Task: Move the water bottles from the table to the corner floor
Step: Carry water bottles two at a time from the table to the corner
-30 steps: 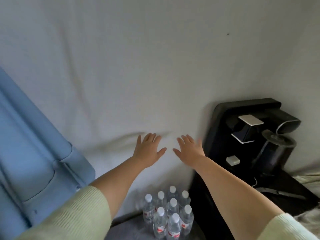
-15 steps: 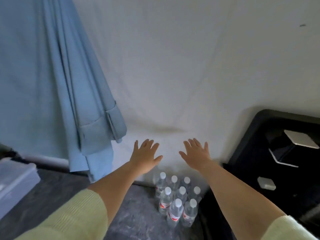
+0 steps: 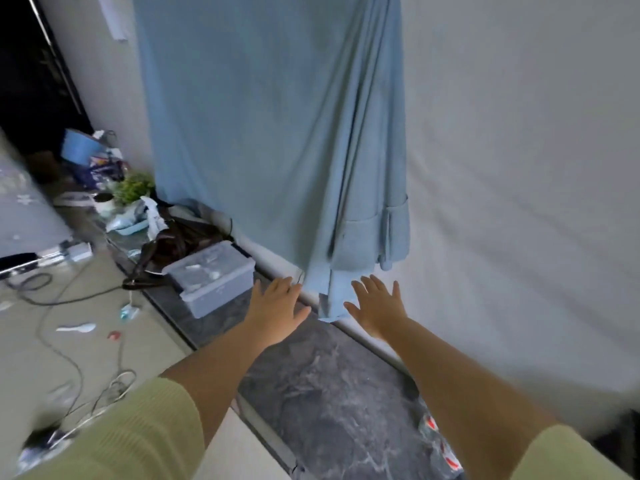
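Note:
Several clear water bottles (image 3: pixel 437 441) with red labels stand on the dark marble floor strip by the white wall, mostly hidden under my right forearm at the lower right. My left hand (image 3: pixel 275 308) and my right hand (image 3: pixel 379 308) both reach forward with fingers spread and hold nothing. They hover above the floor, well away from the bottles. No table is in view.
A light blue coat (image 3: pixel 277 133) hangs against the wall just beyond my hands. A lidded clear plastic box (image 3: pixel 213 275) sits on the dark strip to the left. Cables (image 3: pixel 65 341), a white spoon (image 3: pixel 78 328) and clutter lie on the pale floor at left.
The view has swung left, away from the black machine and the bottle cluster, which slid to the lower right edge. Both hands stayed spread and empty.

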`<action>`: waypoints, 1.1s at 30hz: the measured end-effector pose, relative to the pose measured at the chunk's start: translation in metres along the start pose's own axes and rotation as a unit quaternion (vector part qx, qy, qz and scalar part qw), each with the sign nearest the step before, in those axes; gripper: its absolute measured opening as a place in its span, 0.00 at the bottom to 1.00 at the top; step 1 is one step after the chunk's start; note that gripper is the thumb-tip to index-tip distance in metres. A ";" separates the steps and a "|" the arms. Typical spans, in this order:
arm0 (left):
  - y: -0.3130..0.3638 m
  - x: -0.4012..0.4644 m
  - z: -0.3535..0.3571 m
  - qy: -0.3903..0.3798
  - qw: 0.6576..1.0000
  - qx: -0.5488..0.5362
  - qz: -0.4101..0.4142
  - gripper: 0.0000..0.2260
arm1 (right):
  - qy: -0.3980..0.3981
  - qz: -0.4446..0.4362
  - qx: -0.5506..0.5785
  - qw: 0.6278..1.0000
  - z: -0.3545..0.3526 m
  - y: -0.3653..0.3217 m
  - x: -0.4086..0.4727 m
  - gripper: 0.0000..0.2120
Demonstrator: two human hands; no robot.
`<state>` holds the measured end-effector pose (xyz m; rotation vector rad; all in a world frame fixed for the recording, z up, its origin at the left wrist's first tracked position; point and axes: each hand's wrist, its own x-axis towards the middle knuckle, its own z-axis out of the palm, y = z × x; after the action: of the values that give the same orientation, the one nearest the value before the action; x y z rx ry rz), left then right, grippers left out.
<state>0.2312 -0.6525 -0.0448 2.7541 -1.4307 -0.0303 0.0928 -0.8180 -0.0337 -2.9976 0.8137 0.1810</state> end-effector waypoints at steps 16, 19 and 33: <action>-0.305 -0.204 -0.007 -0.005 0.965 0.023 -0.261 0.26 | -0.019 -0.231 -0.015 0.973 0.007 -0.357 0.038 0.28; -0.347 -0.241 -0.001 -0.039 0.949 0.016 -0.314 0.26 | -0.026 -0.275 -0.010 0.961 0.014 -0.414 0.037 0.27; -0.486 -0.312 0.000 -0.053 0.850 -0.037 -0.523 0.27 | -0.026 -0.449 -0.026 0.893 0.026 -0.613 0.127 0.25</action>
<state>0.4486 -0.1182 -0.0656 3.0833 0.2216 -0.2546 0.5089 -0.3513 -0.0754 -3.0263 -0.6228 0.2392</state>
